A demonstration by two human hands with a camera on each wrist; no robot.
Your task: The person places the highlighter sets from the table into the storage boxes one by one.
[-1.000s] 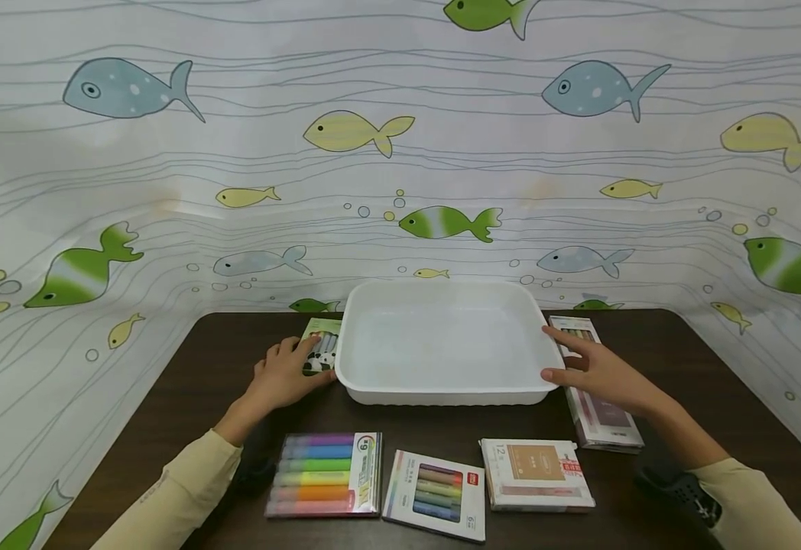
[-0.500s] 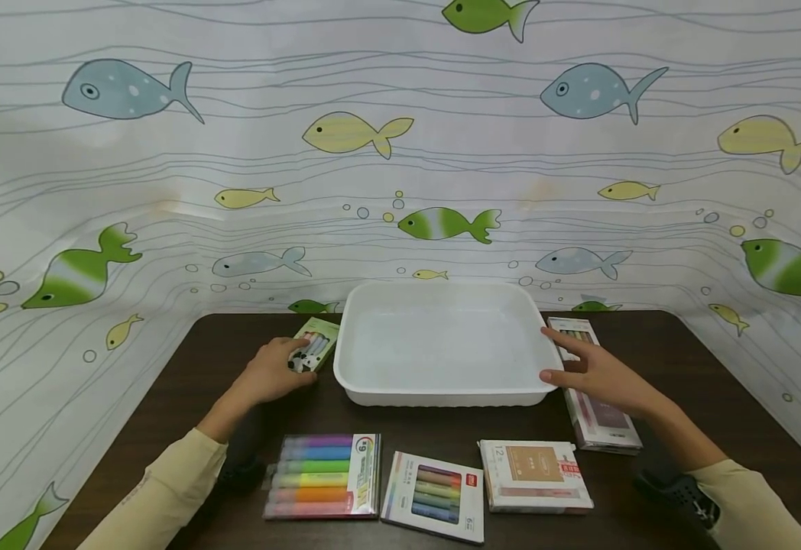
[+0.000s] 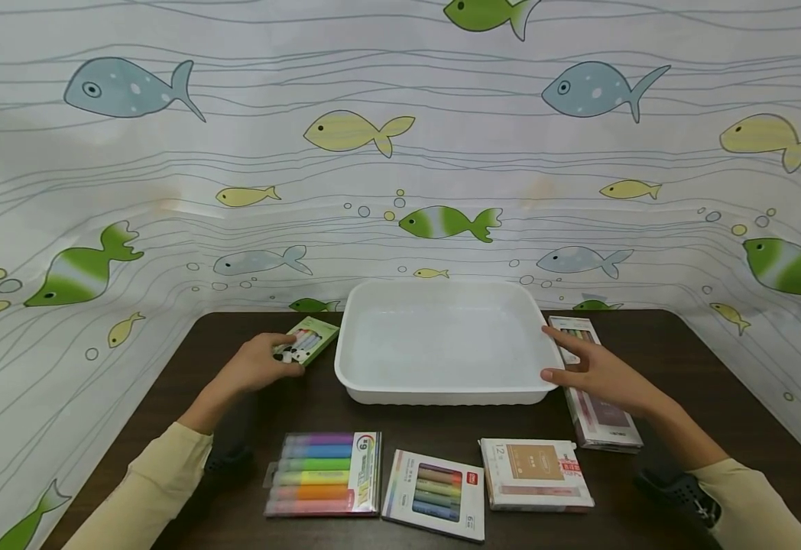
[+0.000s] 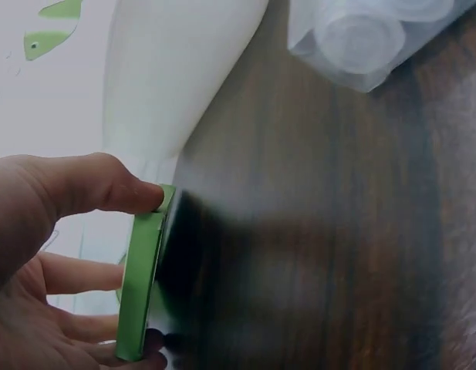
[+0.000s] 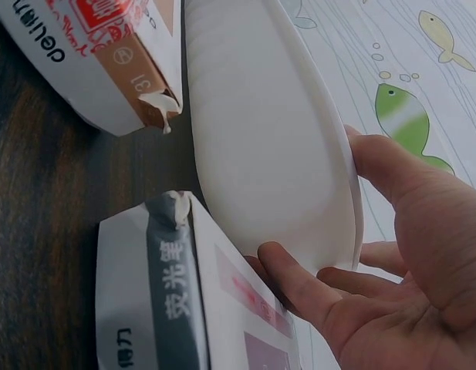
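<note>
My left hand [image 3: 257,362] grips a slim green box of pens [image 3: 307,340] with a panda picture, left of the white tray [image 3: 449,399]. In the left wrist view, the thumb presses one end of the green box [image 4: 139,285] and the fingers reach behind it; a dark shadow lies beside it. The box slants in the head view. My right hand [image 3: 607,374] holds the right rim of the tray, thumb and a finger reaching over it. Below that hand lies a long white pen box [image 3: 603,416], partly hidden. The tray has nothing in it.
A clear pack of colored highlighters [image 3: 321,473], a white marker box [image 3: 435,496] and a white-and-brown pen box [image 3: 536,473] lie in front of the tray on the dark table [image 3: 187,367]. A fish-print sheet [image 3: 400,168] hangs behind and around it.
My left hand has moved left and taken the green pen box with it, turning it aslant and away from the tray's left side. The right hand and tray have stayed put.
</note>
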